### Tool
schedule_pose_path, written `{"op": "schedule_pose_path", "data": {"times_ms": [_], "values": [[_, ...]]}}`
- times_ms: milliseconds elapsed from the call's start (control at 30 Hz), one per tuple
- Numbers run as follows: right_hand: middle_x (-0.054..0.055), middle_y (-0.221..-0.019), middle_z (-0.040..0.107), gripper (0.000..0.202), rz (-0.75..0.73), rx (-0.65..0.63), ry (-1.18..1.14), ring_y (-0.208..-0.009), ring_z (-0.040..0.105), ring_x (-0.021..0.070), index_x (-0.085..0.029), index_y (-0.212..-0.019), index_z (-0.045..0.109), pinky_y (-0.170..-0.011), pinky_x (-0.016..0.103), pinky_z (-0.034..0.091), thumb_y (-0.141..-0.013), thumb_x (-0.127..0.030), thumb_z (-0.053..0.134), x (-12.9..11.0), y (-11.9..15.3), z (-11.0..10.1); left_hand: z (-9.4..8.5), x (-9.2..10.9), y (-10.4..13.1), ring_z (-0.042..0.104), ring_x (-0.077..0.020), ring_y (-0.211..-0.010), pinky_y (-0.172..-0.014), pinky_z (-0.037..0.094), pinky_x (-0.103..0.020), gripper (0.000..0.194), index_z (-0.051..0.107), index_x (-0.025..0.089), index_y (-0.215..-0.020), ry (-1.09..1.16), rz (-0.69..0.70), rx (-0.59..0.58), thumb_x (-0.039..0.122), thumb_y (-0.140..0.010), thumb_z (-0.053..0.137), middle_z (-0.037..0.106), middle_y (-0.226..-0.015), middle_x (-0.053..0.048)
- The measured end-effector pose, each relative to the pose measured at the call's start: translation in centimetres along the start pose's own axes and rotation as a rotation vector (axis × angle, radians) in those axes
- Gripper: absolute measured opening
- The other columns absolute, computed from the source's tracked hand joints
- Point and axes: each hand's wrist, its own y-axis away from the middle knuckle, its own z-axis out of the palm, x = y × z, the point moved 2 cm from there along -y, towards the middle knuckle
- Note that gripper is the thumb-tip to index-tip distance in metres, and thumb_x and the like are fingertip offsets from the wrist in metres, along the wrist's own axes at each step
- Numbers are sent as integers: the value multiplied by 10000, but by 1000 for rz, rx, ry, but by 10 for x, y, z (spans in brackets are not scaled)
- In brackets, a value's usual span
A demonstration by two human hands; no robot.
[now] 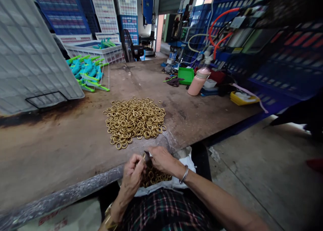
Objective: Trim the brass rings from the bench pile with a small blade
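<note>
At the table's front edge, my left hand point(133, 172) is closed, its thumb and finger pinching a brass ring point(144, 156). My right hand point(163, 159) is closed round a small dark pointed tool point(148, 157), right beside that ring. Fingers hide most of the tool, so its exact kind cannot be made out. Below both hands, a white bag point(153, 190) lies open on the lap with many brass rings point(155, 178) in it. Just beyond the hands, a heap of loose brass rings point(135, 118) is spread on the brown table point(83, 137).
A large grey-white crate point(32, 52) stands at left, near turquoise and green plastic parts point(88, 71). On the right are a pink bottle point(198, 82), a green tray point(186, 75) and a yellow dish point(243, 98). Plastic film wraps the front edge point(75, 190).
</note>
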Motion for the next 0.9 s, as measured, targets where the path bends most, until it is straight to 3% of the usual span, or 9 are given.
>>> {"op": "schedule_pose_path", "data": {"times_ms": [167,333,467,600,900], "values": [[82,-805,642,217,178,198,30,-737,576,174,-140,-918,553,-627,246,335,-757,-107,411,28,-1,-5,10,13,10,383,-52,-402,-347,265,-155,327,483,179,-647,268,-139,-159,469,-697,624,508,-539,36],[71,-898,633,196,386,475,-39,-819,576,164,-161,-980,525,-675,236,342,-847,-174,381,68,-15,-25,10,10,2,369,-31,-424,-331,245,-144,306,525,144,-684,465,-271,-151,429,-702,634,559,-669,-7],[86,-913,634,207,527,438,2,-809,593,183,-167,-957,528,-627,250,329,-880,-294,384,88,-27,-36,6,4,-3,402,-37,-439,-337,246,-136,266,496,172,-749,521,-311,-123,351,-669,676,568,-699,10],[80,-950,624,176,549,378,73,-816,591,191,-184,-944,516,-606,255,315,-859,-303,420,92,-33,-35,4,1,-3,428,-44,-451,-344,249,-127,346,507,204,-918,602,-360,-127,282,-639,699,556,-690,27],[63,-896,605,153,472,466,2,-775,561,173,-185,-953,505,-627,251,335,-848,-259,422,99,-29,-30,4,4,-6,523,-89,-587,-339,251,-117,235,540,133,-683,764,-416,-95,227,-599,738,598,-745,-45]]}}
